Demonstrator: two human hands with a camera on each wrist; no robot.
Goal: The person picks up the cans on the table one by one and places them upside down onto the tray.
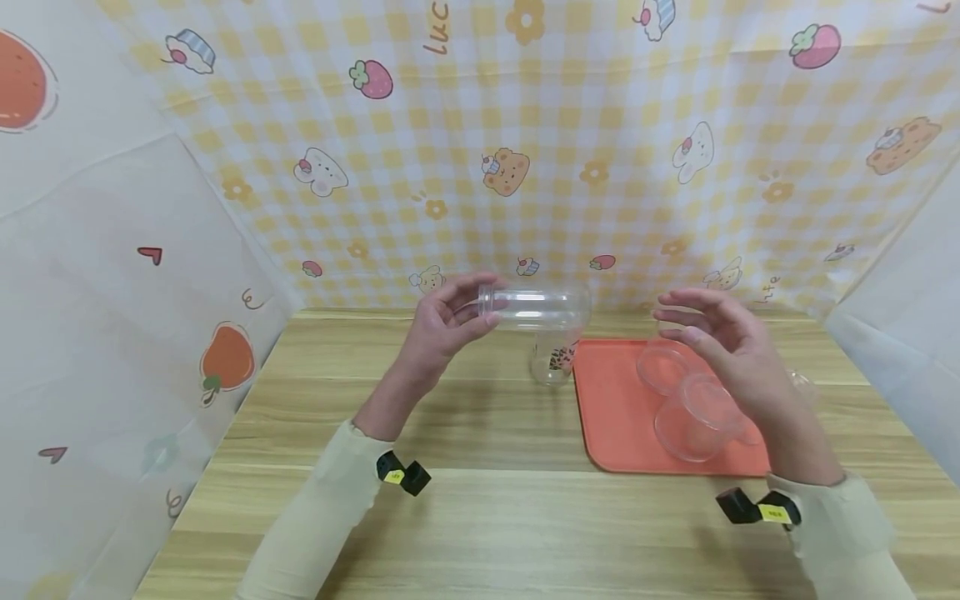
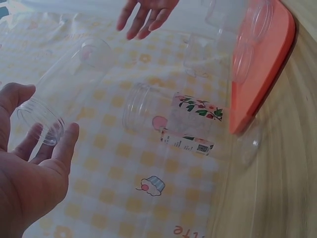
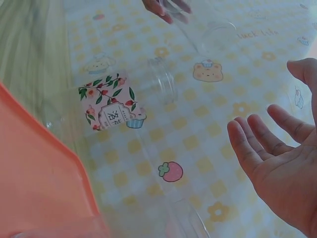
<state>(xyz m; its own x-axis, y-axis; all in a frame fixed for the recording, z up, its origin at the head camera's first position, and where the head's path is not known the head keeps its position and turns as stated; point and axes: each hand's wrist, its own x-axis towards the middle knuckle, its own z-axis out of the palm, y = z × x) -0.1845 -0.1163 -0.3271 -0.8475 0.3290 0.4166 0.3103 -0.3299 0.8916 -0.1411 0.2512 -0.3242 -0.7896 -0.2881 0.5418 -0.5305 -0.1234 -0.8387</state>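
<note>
My left hand (image 1: 448, 321) grips a clear jar (image 1: 543, 307) by its threaded neck. The jar lies sideways in the air, its base pointing right. Beneath it in the head view, a second clear jar (image 1: 553, 360) stands on the table just left of the orange tray. That jar carries a floral label (image 3: 109, 101), pink with green leaves, and has a threaded neck without a lid. Above the tray's back part is my right hand (image 1: 723, 337), fingers spread and loosely bent, holding nothing. In the right wrist view its palm (image 3: 285, 173) shows bare.
An orange tray (image 1: 615, 421) lies at the right of the wooden table (image 1: 480, 525). Several clear containers stand on it, among them a wide one (image 1: 693, 425) at the front. Another clear piece (image 1: 802, 383) shows beyond my right forearm. A checked cloth (image 1: 465, 217) hangs behind.
</note>
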